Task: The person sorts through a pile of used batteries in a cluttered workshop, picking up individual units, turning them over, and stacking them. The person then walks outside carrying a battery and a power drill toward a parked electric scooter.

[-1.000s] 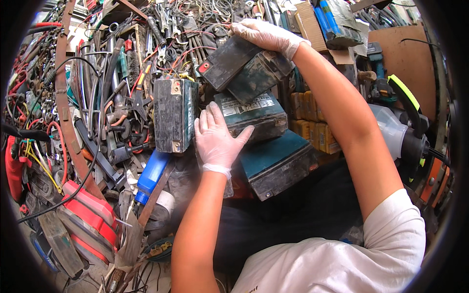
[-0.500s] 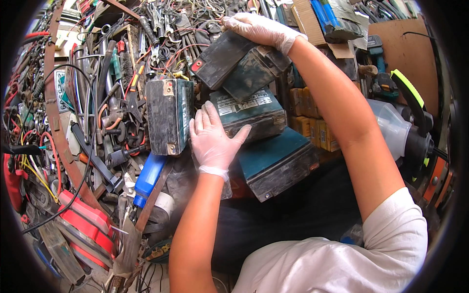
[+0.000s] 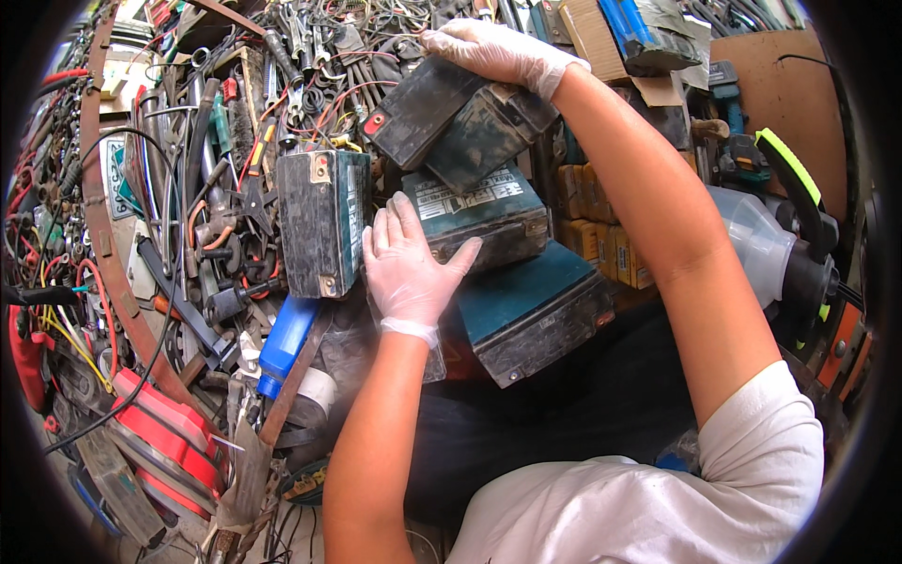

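Observation:
Both hands wear thin translucent gloves. My left hand (image 3: 409, 273) lies with spread fingers against the near left side of a green-topped battery (image 3: 479, 211) with a white label. My right hand (image 3: 498, 54) cups the far edge of a black battery (image 3: 423, 113) with a red terminal; its fingertips curl over that edge and its thumb is hidden. This battery lies tilted beside a dusty dark green one (image 3: 489, 136), on top of the labelled battery. To the left, another battery (image 3: 319, 226) stands on end. A teal-topped battery (image 3: 531, 301) sits lowest, nearest my lap.
Tools, wires and metal parts crowd the left and far side. A blue plastic bottle (image 3: 287, 348) lies near my left wrist, with a red case (image 3: 164, 442) farther left. Yellow boxes (image 3: 606, 249), a clear plastic container (image 3: 752, 235) and a cordless drill (image 3: 738, 122) are on the right.

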`<state>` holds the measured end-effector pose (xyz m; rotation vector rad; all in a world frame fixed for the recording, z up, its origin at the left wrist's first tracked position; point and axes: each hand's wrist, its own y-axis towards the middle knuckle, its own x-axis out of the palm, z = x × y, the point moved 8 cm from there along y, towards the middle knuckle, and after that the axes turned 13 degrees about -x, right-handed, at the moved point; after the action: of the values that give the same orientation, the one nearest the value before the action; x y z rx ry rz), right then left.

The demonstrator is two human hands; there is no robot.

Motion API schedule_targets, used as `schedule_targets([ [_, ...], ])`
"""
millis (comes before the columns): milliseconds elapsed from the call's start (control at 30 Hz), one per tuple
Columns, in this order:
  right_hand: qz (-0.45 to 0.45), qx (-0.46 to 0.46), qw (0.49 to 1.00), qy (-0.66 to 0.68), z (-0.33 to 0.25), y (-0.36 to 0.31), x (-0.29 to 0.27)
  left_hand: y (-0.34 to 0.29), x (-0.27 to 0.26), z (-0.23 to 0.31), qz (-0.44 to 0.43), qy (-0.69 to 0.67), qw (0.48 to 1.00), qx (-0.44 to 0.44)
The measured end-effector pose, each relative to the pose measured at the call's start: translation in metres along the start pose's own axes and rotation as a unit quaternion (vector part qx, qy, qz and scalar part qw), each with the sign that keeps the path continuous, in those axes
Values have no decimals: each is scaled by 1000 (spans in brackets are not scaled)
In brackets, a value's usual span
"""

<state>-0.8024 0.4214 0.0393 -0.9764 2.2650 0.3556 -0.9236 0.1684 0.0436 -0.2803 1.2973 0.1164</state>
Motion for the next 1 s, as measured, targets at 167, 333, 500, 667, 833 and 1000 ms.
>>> schedule_targets([
  [167, 20, -63, 991, -120, -10, 8, 2, 0, -2, 1, 4, -1, 1000, 3],
  [333, 47, -143, 898, -414, -88, -13, 4, 0, 0, -2, 6, -8, 1000, 0],
  [500, -58, -86, 956, -276, -149, -52, 94, -2, 8, -4, -6, 0, 1000, 16],
  [667, -161, -183, 968, -51, -175, -60, 147, -1, 1, -1, -7, -36, 999, 12],
  [833, 9, -237, 909, -344, -160, -30, 67, 0, -6, 4, -9, 15, 1000, -1],
  [1000, -286, -139, 888, -332, -97, 23, 67, -2, -6, 3, 4, -8, 1000, -5],
])
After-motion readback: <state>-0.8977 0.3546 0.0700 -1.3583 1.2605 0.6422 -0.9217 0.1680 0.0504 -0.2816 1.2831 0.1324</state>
